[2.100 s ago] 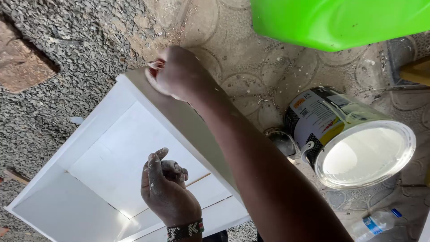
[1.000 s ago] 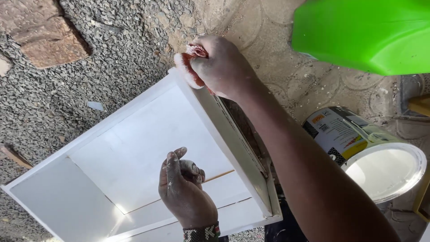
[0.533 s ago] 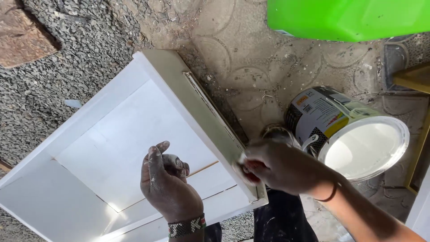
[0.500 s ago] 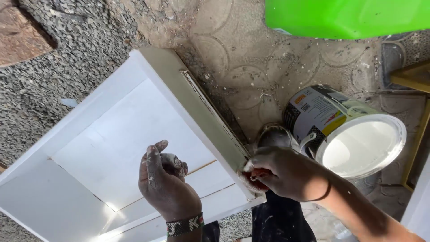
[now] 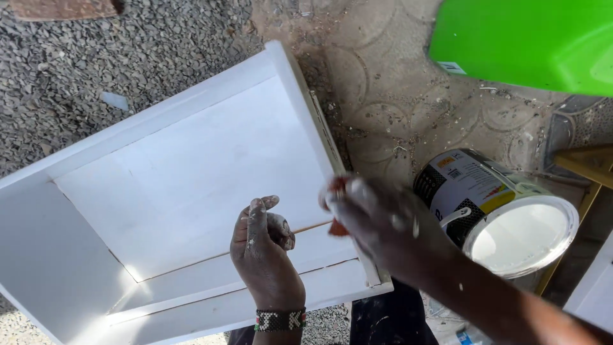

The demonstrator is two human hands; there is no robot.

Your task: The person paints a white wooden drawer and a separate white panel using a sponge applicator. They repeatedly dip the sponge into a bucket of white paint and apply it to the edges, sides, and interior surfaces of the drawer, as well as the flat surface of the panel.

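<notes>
Looking down at a white-painted box frame [image 5: 159,191], open side up, lying on gravel [image 5: 76,70] where it meets patterned paving [image 5: 396,108]. Left hand [image 5: 265,252] resting inside the frame near its lower rail, fingers curled loosely, thumb out, gripping nothing, likely steadying the piece. Right hand [image 5: 383,223] (blurred) pressed against the frame's right side wall, fingers closed on a small reddish-brown scrap [image 5: 337,225], perhaps abrasive paper or a rag; hard to tell which. Both hands flecked with white. Open paint can [image 5: 498,214] just right of the frame, full of white paint, tilted, within easy reach. Green plastic shape [image 5: 530,41] at top right. Beaded wristband [image 5: 280,319] on the left wrist.
</notes>
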